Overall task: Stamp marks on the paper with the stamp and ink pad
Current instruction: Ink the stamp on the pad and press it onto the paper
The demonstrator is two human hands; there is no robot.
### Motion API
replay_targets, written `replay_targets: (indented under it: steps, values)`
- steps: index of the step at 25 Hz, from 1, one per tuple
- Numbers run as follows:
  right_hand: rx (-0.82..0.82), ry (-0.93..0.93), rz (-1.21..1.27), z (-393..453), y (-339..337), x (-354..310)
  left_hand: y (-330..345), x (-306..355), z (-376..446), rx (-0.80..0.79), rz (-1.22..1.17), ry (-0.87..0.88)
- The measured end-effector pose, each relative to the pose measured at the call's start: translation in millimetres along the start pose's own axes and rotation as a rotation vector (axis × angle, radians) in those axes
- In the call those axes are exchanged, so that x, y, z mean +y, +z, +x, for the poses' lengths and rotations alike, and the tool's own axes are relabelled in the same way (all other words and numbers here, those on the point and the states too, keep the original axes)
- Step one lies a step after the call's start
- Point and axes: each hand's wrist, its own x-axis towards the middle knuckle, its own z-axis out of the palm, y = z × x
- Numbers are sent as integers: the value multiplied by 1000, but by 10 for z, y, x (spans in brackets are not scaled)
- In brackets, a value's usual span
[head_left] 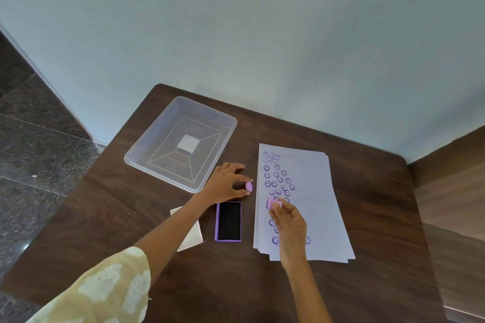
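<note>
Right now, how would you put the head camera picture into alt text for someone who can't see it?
A right hand holds a pink stamp over a stack of paper covered in purple smiley marks, while the left hand pinches a small pink cap. An open ink pad lies between them on a dark wooden table, near an empty clear plastic bin.

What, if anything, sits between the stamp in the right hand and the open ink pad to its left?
Nothing visible. The right hand holds the stamp over the left edge of the paper; the open ink pad lies just left of the sheet, with only bare table between. The left hand, pinching a small pink piece, sits behind the pad, off that line.
</note>
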Motion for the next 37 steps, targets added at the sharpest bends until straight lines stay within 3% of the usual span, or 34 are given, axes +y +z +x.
replay_targets:
  steps: [6, 12, 18, 21, 24, 26, 29, 33, 37]
  values:
    - [-81, 218, 530, -138, 10, 75, 84, -98, -26, 24, 185, 73]
    - [-86, 369, 753, -214, 20, 89, 53, -31, -48, -27, 126, 25]
    - [-116, 382, 749, -292, 24, 126, -63, 124, -175, 89, -24, -21]
    - [-152, 278, 479, -311, 108, 168, -173, 244, -194, 164, -149, -53]
    - [-178, 4, -201, -348, 268, 198, -296, 288, -210, 191, -184, -24]
    - [-234, -231, -480, -354, 377, 221, -364, 270, -209, 185, -166, -10]
    - [-321, -432, -705, -314, 500, 227, -412, 248, -201, 181, -149, -3]
    - [-349, -521, -988, -228, 517, 325, -404, 192, -208, 177, -118, 6]
    - [-328, -597, -1068, -239, 499, 372, -392, 128, -205, 158, -105, 0]
